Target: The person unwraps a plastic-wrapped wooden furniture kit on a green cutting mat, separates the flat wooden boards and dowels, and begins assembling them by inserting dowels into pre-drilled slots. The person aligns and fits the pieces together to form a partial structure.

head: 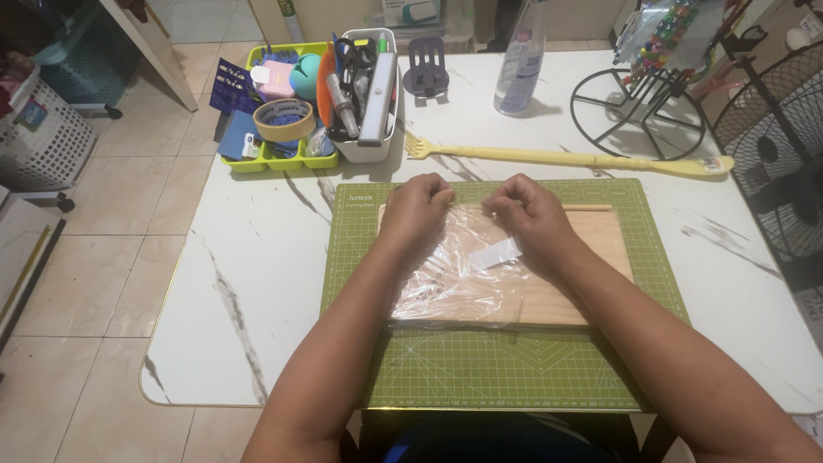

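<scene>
Both hands are curled tight: my left hand (417,208) and right hand (529,212) pinch the far edge of the clear plastic bag (459,270). It lies on the wooden board (591,257), on the green cutting mat (480,369). I think slow, even pulling with both hands works best, so the thin plastic does not tear crooked.

A clear, crinkled plastic bag (463,270) lies flat on a pale wooden board (583,274). A white label (495,254) shows on it. The board rests squarely on a green cutting mat (514,369).
</scene>
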